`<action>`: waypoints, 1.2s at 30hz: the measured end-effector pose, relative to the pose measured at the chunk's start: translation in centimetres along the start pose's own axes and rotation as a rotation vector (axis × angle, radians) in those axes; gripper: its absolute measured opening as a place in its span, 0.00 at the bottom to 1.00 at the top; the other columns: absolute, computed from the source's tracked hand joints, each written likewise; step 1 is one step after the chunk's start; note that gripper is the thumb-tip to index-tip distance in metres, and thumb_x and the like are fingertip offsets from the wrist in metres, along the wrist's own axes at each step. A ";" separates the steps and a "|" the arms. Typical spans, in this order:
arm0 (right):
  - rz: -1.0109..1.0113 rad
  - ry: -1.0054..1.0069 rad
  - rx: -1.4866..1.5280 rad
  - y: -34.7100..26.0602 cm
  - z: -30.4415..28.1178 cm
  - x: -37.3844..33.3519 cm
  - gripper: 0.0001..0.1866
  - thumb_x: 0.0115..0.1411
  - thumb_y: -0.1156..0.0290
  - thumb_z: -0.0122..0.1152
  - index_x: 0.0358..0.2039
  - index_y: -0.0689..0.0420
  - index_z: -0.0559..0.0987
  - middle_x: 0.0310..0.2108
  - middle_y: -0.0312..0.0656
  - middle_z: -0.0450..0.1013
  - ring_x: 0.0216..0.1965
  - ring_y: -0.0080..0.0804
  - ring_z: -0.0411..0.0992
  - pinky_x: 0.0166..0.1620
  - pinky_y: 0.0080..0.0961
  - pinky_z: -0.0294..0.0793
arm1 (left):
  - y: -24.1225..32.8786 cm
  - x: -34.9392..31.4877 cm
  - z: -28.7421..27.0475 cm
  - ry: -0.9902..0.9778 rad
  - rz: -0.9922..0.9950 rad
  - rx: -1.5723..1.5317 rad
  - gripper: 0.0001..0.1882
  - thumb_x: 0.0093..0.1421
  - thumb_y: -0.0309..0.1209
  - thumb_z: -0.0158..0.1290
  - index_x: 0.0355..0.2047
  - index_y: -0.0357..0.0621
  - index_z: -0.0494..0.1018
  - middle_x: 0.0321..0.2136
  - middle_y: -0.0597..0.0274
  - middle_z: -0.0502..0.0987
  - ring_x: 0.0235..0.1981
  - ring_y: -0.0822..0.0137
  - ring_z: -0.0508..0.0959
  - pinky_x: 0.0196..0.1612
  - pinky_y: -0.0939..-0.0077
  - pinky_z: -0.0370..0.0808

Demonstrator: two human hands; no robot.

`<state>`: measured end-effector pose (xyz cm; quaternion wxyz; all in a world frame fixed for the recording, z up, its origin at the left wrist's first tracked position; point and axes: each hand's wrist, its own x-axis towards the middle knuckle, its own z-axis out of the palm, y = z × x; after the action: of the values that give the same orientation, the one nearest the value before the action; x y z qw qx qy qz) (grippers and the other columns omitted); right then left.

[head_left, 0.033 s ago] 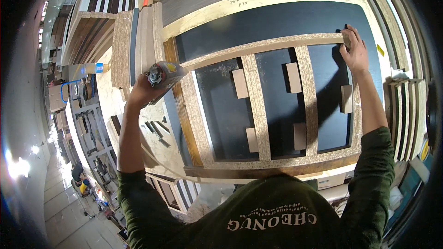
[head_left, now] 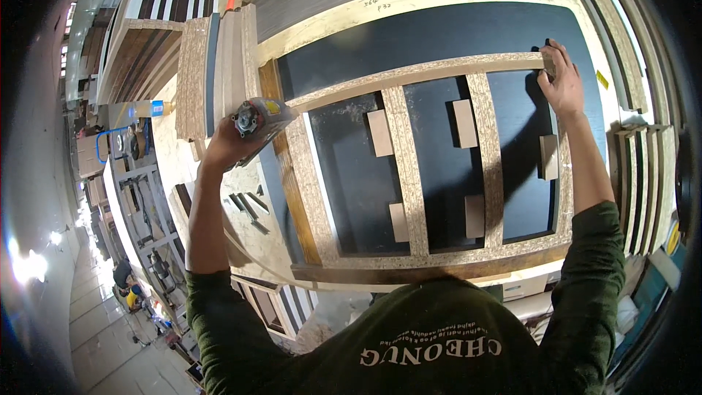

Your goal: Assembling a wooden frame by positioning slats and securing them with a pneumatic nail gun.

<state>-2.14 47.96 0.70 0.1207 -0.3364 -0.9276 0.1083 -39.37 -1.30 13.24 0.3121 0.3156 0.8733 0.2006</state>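
My left hand (head_left: 223,148) is closed around a pneumatic nail gun (head_left: 272,117). The gun's nose meets the left end of the long particleboard strip (head_left: 424,71) on the far side of a frame. At that strip's right end, my right hand (head_left: 564,88) grips it between thumb and fingers. Particleboard crosspieces (head_left: 404,168) run from this strip to the near side of the frame. Underneath lies a black panel (head_left: 439,25). Small wooden blocks (head_left: 379,133) stand beside the crosspieces and the right-hand side piece.
Several strips of nails or staples (head_left: 248,206) lie on the bench left of the frame. Stacked boards (head_left: 194,77) and a bottle (head_left: 157,108) are at the left. More boards (head_left: 647,190) stand at the right. A person (head_left: 130,289) is in the far lower left.
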 end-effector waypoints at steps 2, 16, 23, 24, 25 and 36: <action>-0.001 0.001 -0.011 -0.1 0.0 -0.1 0.25 0.50 0.65 0.52 0.52 0.49 0.70 0.61 0.40 0.61 0.63 0.42 0.58 0.62 0.45 0.56 | 0.4 0.4 0.4 -0.027 -0.043 -0.025 0.22 0.52 0.26 0.62 0.48 0.37 0.71 0.38 0.62 0.77 0.38 0.74 0.75 0.41 0.80 0.75; 0.084 -0.014 -0.133 0.4 0.8 -0.3 0.32 0.54 0.49 0.53 0.59 0.42 0.66 0.67 0.38 0.52 0.69 0.46 0.43 0.63 0.67 0.36 | -2.6 -8.1 -0.7 0.265 -0.178 -0.088 0.25 0.44 0.32 0.67 0.41 0.35 0.74 0.34 0.53 0.80 0.34 0.64 0.80 0.37 0.70 0.77; -0.560 -0.158 0.238 -27.0 1.6 0.1 0.40 0.53 0.60 0.59 0.66 0.50 0.55 0.69 0.40 0.48 0.70 0.41 0.43 0.68 0.47 0.41 | 0.3 -11.2 -0.7 0.297 -0.187 0.004 0.21 0.46 0.31 0.65 0.40 0.36 0.75 0.31 0.53 0.80 0.33 0.66 0.80 0.37 0.70 0.76; -0.670 -0.161 0.281 -29.5 3.3 -0.2 0.39 0.56 0.57 0.57 0.66 0.51 0.54 0.69 0.41 0.47 0.69 0.39 0.44 0.68 0.44 0.43 | 0.9 -10.6 -1.0 0.300 -0.178 -0.001 0.21 0.46 0.31 0.65 0.40 0.36 0.75 0.31 0.53 0.80 0.33 0.66 0.80 0.37 0.70 0.76; -0.707 -0.240 0.272 -32.0 4.7 -0.2 0.38 0.58 0.56 0.56 0.66 0.52 0.54 0.68 0.41 0.49 0.69 0.37 0.47 0.68 0.41 0.45 | 1.1 -10.0 -1.1 0.277 -0.225 -0.040 0.20 0.47 0.31 0.65 0.40 0.36 0.75 0.31 0.53 0.80 0.33 0.66 0.80 0.37 0.70 0.76; -0.462 -0.160 0.542 -36.1 9.8 -1.3 0.11 0.56 0.65 0.58 0.40 0.51 0.80 0.40 0.36 0.76 0.43 0.37 0.71 0.48 0.34 0.66 | 3.5 -1.2 -1.5 0.151 0.024 -0.012 0.14 0.45 0.27 0.58 0.34 0.35 0.75 0.28 0.52 0.79 0.31 0.67 0.79 0.36 0.70 0.74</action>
<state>-25.65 18.83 1.41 0.1539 -0.0644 -0.9232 0.3462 -38.16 0.18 16.72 0.2449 0.3083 0.8893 0.2327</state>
